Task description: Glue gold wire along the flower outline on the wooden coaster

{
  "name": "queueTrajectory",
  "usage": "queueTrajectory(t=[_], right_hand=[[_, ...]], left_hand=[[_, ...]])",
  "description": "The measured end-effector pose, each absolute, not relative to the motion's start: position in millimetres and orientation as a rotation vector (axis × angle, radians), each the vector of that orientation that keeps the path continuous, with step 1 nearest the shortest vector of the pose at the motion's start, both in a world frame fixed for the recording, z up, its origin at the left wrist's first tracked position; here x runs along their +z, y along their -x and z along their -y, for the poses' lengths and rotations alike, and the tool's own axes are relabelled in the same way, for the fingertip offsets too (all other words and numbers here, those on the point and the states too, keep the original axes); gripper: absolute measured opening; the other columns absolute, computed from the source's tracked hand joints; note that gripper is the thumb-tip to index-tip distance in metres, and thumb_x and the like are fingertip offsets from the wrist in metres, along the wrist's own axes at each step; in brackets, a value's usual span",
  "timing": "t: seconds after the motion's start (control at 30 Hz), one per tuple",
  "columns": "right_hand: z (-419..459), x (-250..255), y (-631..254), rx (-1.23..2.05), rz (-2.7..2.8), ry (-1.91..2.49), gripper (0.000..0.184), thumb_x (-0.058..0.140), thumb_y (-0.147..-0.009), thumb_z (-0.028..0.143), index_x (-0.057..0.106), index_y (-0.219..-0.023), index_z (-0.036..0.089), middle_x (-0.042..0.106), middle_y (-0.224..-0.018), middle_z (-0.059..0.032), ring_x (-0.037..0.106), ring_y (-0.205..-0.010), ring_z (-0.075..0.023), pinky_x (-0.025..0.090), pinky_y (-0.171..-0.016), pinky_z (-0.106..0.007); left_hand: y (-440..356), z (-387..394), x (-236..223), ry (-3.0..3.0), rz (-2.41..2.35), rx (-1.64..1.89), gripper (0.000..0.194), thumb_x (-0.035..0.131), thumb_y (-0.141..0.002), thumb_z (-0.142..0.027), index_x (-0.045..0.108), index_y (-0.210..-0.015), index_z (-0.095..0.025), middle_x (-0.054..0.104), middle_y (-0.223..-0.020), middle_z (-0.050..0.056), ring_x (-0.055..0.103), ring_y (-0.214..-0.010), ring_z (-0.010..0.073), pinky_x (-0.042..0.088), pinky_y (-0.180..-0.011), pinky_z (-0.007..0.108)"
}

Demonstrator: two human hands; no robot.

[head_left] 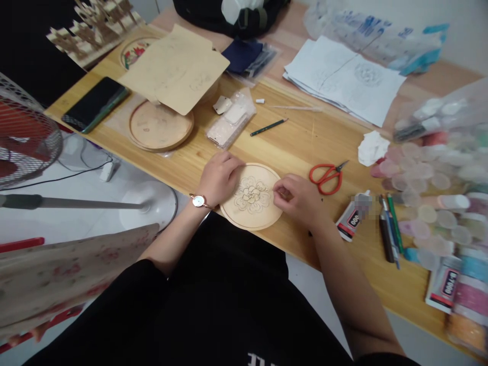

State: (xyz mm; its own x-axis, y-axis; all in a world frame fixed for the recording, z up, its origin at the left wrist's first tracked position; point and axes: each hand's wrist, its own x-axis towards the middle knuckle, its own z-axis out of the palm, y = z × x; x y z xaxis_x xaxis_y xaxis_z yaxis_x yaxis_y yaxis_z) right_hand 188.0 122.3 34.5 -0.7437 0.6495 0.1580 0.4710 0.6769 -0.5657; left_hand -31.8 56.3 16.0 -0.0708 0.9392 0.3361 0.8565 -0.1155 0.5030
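Note:
A pale round wooden plate (263,221) with a layered flower outline lies at the table's near edge. My left hand (219,175), with a watch (199,201) at the wrist, grips the plate's upper left rim, its fingers curled. At the right side of the plate, my right hand (295,198) is closed in a pinch, fingertips close to the flower's petals. What sits between those fingertips is too small to make out. Red-handled scissors (326,178) lie just beyond the right hand, blades partly apart.
Glue tubes (348,223), pencils (394,223) and many small jars (427,216) crowd the right. Farther back are a dark pencil (269,127), another wooden plate (152,129), brown card (179,66), paper sheets (343,71) and a phone (95,104). A fan (26,132) stands left.

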Motion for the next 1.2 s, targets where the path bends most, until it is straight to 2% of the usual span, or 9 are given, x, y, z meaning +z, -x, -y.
queueTrajectory(t=[0.4,0.53,0.63,0.73,0.83,0.97,1.07,1.13,1.2], right_hand=[[-128,37,-190,0.823,2.421,0.973,0.005,0.054,-0.071,0.017,0.058,-0.069,0.019,0.055,-0.066,-0.0017,0.049,-0.063,-0.0133,0.035,-0.058,-0.026],[-129,39,-190,0.918,2.294,1.022,0.002,0.057,-0.069,0.018,0.059,-0.069,0.019,0.054,-0.065,-0.0008,0.049,-0.061,-0.0126,0.036,-0.059,-0.027],[-132,39,-190,0.971,2.088,1.107,0.007,0.055,-0.076,0.026,0.058,-0.078,0.02,0.057,-0.07,-0.0011,0.051,-0.062,-0.0122,0.039,-0.057,-0.026],[-138,42,-189,1.002,1.836,1.185,0.017,0.051,-0.081,0.037,0.052,-0.085,0.02,0.058,-0.072,-0.0008,0.051,-0.059,-0.0108,0.038,-0.053,-0.024],[-149,49,-184,1.052,1.645,1.223,0.023,0.049,-0.081,0.043,0.047,-0.088,0.021,0.056,-0.066,0.0028,0.044,-0.049,-0.008,0.034,-0.047,-0.022],[-172,54,-169,1.095,1.464,1.309,0.022,0.049,-0.087,0.04,0.049,-0.095,0.019,0.051,-0.06,0.0065,0.036,-0.042,-0.0056,0.031,-0.042,-0.019],[-187,46,-153,1.133,1.401,1.384,0.023,0.055,-0.091,0.036,0.055,-0.098,0.015,0.055,-0.069,0.0037,0.047,-0.052,-0.0055,0.042,-0.049,-0.019],[-192,38,-145,1.188,1.403,1.401,0.026,0.056,-0.092,0.037,0.058,-0.102,0.013,0.06,-0.085,-0.001,0.057,-0.068,-0.0081,0.051,-0.061,-0.023],[-192,30,-140,1.226,1.416,1.382,0.029,0.056,-0.092,0.037,0.059,-0.107,0.013,0.062,-0.098,-0.0044,0.061,-0.081,-0.0117,0.055,-0.071,-0.029]], left_hand=[[32,-79,23,-1.805,-1.879,0.992,0.027,0.046,-0.088,-0.02,0.072,-0.094,-0.018,0.065,-0.089,0.01,0.057,-0.088,0.0236,0.043,-0.085,0.042],[37,-85,34,-1.595,-1.739,1.056,0.026,0.058,-0.078,-0.014,0.071,-0.1,-0.018,0.065,-0.089,0.007,0.058,-0.087,0.0205,0.044,-0.088,0.041],[36,-102,49,-1.433,-1.493,1.072,0.022,0.068,-0.074,-0.016,0.071,-0.095,-0.016,0.068,-0.095,0.006,0.061,-0.085,0.0166,0.047,-0.086,0.036],[31,-131,59,-1.279,-1.208,1.02,0.017,0.069,-0.079,-0.024,0.07,-0.093,-0.016,0.07,-0.095,0.006,0.064,-0.084,0.0138,0.051,-0.079,0.03],[24,-164,57,-1.164,-1.035,0.939,0.012,0.064,-0.085,-0.024,0.068,-0.09,-0.013,0.069,-0.09,0.006,0.064,-0.079,0.0111,0.052,-0.075,0.026],[17,-197,37,-1.097,-0.924,0.825,0.023,0.062,-0.09,-0.031,0.062,-0.103,-0.013,0.065,-0.102,0.006,0.063,-0.089,0.0144,0.054,-0.079,0.032],[17,-208,22,-1.099,-0.888,0.763,0.034,0.057,-0.092,-0.038,0.056,-0.119,-0.015,0.059,-0.118,0.008,0.061,-0.101,0.0193,0.054,-0.086,0.04],[18,-211,14,-1.109,-0.868,0.744,0.036,0.057,-0.092,-0.038,0.055,-0.121,-0.016,0.058,-0.12,0.009,0.06,-0.104,0.0201,0.054,-0.088,0.041],[19,-210,10,-1.118,-0.847,0.736,0.035,0.057,-0.092,-0.038,0.055,-0.12,-0.016,0.059,-0.119,0.008,0.061,-0.102,0.0196,0.054,-0.087,0.041]])
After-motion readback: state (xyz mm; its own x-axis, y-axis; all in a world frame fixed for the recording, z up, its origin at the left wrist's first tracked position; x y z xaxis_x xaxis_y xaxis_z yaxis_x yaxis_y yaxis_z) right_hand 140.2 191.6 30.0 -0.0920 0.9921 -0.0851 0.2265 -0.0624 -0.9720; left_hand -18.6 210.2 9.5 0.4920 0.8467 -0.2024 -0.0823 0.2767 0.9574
